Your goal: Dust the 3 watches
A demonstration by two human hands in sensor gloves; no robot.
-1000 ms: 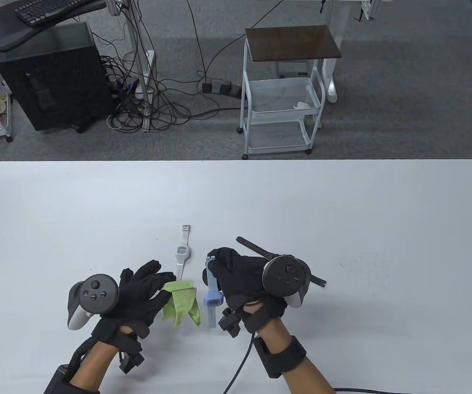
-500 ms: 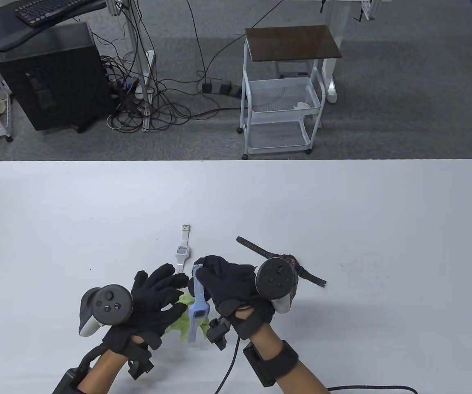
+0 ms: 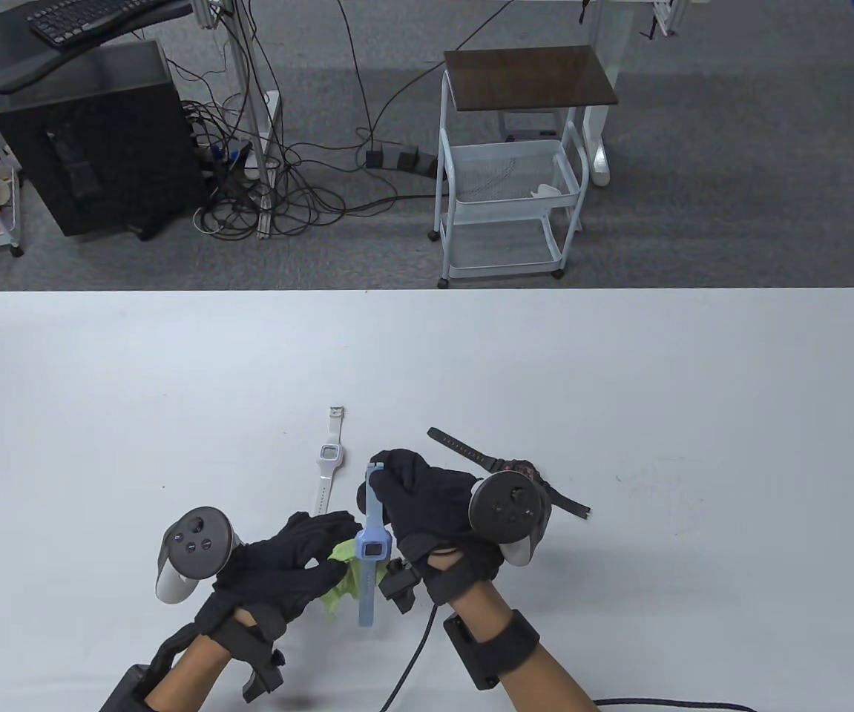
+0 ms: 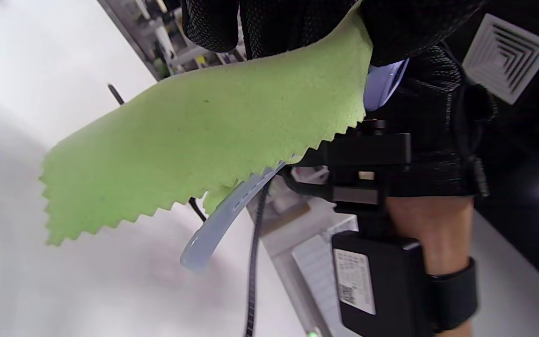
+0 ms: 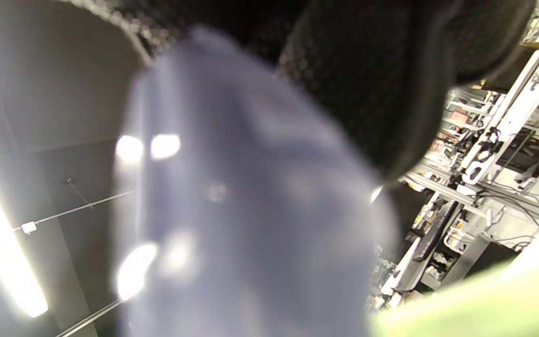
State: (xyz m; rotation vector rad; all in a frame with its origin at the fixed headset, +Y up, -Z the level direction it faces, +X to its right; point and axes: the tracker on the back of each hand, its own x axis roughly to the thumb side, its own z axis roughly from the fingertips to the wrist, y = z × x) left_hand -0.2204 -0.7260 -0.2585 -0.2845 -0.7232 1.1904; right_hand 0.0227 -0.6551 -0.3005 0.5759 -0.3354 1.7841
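Our right hand (image 3: 427, 497) grips the blue watch (image 3: 372, 549) above the desk (image 3: 619, 386) near six o'clock, while our left hand (image 3: 286, 564) pinches the green cloth (image 3: 341, 582) against it. The white watch (image 3: 329, 456) and black watch (image 3: 516, 469) lie toward twelve o'clock.

Black knit gloves, left hand (image 3: 286, 564), right hand (image 3: 427, 504); grey-white trackers, black wrist straps.

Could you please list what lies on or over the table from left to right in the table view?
Left hand → green cloth → blue watch → right hand → black watch
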